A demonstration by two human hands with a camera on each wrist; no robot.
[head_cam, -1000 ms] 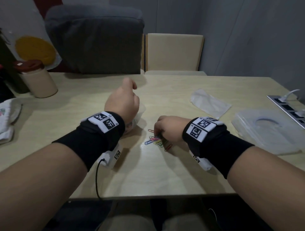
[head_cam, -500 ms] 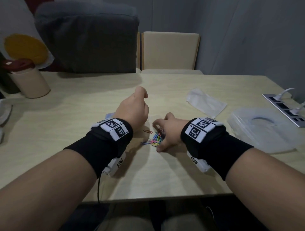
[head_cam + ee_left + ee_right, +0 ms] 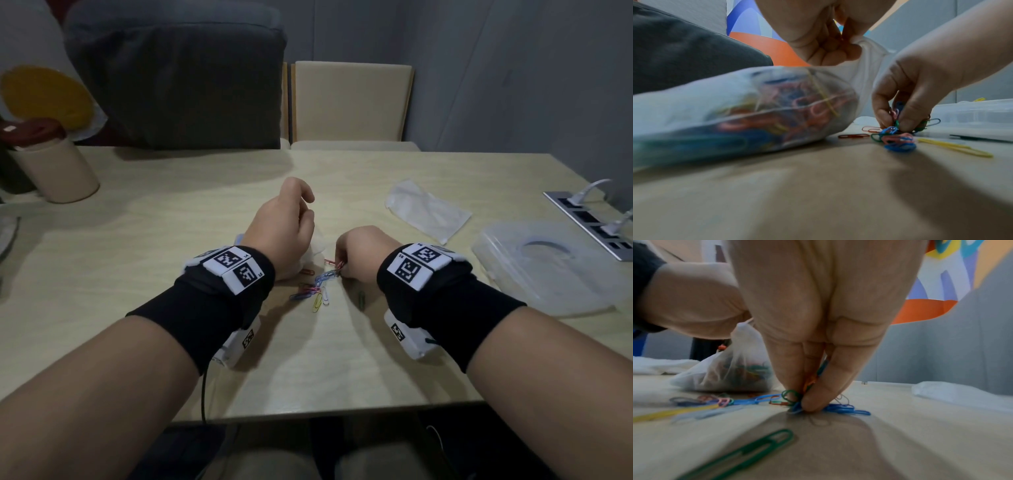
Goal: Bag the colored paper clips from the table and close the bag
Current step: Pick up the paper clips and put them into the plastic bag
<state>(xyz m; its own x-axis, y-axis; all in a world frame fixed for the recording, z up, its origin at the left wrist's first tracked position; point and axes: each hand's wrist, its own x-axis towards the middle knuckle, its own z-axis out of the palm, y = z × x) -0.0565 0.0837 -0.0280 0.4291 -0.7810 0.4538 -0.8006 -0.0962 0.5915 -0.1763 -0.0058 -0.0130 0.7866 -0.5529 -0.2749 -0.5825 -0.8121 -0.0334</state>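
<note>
Since a moment ago my left hand (image 3: 286, 226) slid closer, gripping the bag (image 3: 748, 110) (already pretty full) on the table (image 3: 137, 260); my right hand (image 3: 363, 255) pinches clips (image 3: 797, 400) beside it.

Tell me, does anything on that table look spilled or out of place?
Yes, mildly. Colored paper clips lie loose on the pale wooden table, and one green clip sits apart from the cluster. The right hand pinches several; the left hand holds the translucent plastic bag already part-filled. Nothing looks damaged.
</note>
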